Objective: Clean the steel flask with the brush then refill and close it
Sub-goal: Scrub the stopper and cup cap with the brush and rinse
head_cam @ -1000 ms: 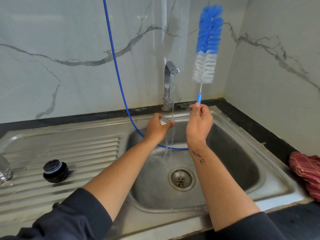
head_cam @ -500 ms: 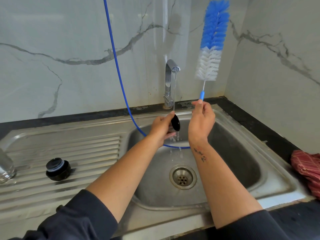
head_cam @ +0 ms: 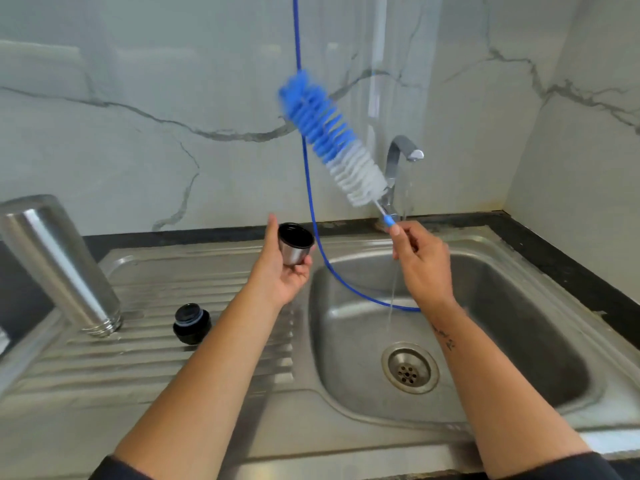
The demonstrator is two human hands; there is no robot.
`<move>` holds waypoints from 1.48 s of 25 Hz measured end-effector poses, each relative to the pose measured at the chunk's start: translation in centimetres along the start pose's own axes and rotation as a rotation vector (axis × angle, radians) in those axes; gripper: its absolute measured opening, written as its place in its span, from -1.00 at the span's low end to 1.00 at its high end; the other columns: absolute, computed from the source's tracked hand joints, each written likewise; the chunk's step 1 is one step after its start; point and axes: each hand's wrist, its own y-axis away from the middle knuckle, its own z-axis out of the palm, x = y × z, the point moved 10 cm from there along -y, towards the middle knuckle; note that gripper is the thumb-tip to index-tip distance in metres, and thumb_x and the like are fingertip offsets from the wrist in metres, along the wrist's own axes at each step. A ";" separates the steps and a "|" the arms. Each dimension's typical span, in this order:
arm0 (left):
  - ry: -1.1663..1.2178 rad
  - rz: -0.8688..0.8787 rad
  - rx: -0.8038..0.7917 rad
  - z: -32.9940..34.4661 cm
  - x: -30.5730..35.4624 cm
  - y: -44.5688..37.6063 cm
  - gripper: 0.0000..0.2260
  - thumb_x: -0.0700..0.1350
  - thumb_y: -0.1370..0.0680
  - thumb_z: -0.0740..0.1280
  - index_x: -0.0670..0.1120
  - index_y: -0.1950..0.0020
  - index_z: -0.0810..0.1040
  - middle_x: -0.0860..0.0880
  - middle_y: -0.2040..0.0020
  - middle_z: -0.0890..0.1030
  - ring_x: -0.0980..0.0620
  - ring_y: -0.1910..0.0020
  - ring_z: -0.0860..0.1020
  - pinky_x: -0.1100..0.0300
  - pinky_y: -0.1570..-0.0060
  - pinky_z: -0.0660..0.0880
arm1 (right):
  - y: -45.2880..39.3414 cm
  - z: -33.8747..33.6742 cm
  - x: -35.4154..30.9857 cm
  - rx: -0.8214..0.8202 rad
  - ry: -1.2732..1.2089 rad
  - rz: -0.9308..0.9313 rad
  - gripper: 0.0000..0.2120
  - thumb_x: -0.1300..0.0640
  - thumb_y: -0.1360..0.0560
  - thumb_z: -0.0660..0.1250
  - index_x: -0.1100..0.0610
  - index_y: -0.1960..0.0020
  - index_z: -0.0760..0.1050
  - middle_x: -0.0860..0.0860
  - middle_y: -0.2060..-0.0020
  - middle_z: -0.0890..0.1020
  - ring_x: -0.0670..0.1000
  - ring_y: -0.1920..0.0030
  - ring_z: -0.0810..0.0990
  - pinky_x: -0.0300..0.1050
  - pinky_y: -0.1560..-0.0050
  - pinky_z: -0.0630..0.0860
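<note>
Head view: the left hand [head_cam: 284,271] holds the cup [head_cam: 295,242]; the right hand [head_cam: 420,261] pinches the brush [head_cam: 332,140]. The flask [head_cam: 59,261] stands inverted on the drainboard [head_cam: 138,358], likely wet and slippery; grip mid-body.

Blurred brush tip, cropped flask and hose

The brush [head_cam: 330,138] smears at its blue end; the flask [head_cam: 59,265], neck down on the drainboard, loses its base past the left edge (its inside is unseen), and the blue hose [head_cam: 308,188] runs out the top, its lower end hidden behind the right hand [head_cam: 420,263].
</note>
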 end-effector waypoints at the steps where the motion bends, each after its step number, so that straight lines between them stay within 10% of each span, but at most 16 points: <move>1: -0.006 0.034 0.025 -1.2 1.4 0.4 -0.40 0.47 -0.49 0.24 -0.07 -0.03 0.56 -0.13 0.19 0.63 0.06 0.49 0.44 0.35 0.63 0.27 | 0.1 0.7 -0.1 -0.054 0.073 -0.034 -0.81 -0.10 -0.65 0.28 -0.06 0.03 0.60 -0.04 0.36 0.57 -0.07 0.36 0.47 -0.05 0.27 0.43; 15: -0.191 0.369 0.426 -10.4 12.0 4.6 -0.65 0.27 -0.50 0.41 0.00 0.01 0.52 0.06 0.19 0.50 0.07 0.44 0.25 0.26 0.48 0.18 | 1.6 3.3 -5.6 -0.232 0.502 -0.501 -0.81 -0.04 -0.56 0.38 -0.07 -0.09 0.73 -0.14 0.25 0.69 -0.06 0.26 0.61 -0.09 0.34 0.54; 26: -0.552 0.532 0.361 -9.3 13.9 5.4 -0.75 0.14 -0.57 0.37 0.01 0.21 0.54 0.12 0.36 0.51 0.15 0.42 0.42 0.21 0.40 0.31 | 2.0 5.5 -4.9 -0.386 0.558 -0.419 -0.84 -0.07 -0.60 0.36 -0.10 -0.02 0.72 -0.19 0.40 0.56 -0.10 0.37 0.51 -0.17 0.38 0.39; 32: -0.656 0.965 0.315 -5.4 16.2 9.0 -0.86 0.08 -0.57 0.43 0.03 0.05 0.60 0.16 0.23 0.62 0.27 0.28 0.55 0.38 0.24 0.47 | 2.8 7.6 -1.5 -0.635 0.217 0.012 -0.62 -0.12 -0.63 0.24 0.02 0.23 0.65 -0.06 0.52 0.36 -0.08 0.46 0.29 -0.14 0.36 0.28; 37: -0.650 0.387 0.461 -9.9 13.6 5.9 -0.70 0.15 -0.50 0.39 -0.03 0.24 0.45 0.01 0.30 0.42 0.00 0.41 0.32 0.18 0.38 0.26 | 1.7 5.2 -5.5 -0.285 0.601 -0.449 -0.72 -0.15 -0.61 0.29 -0.01 0.02 0.70 -0.12 0.34 0.63 -0.05 0.30 0.57 -0.06 0.34 0.49</move>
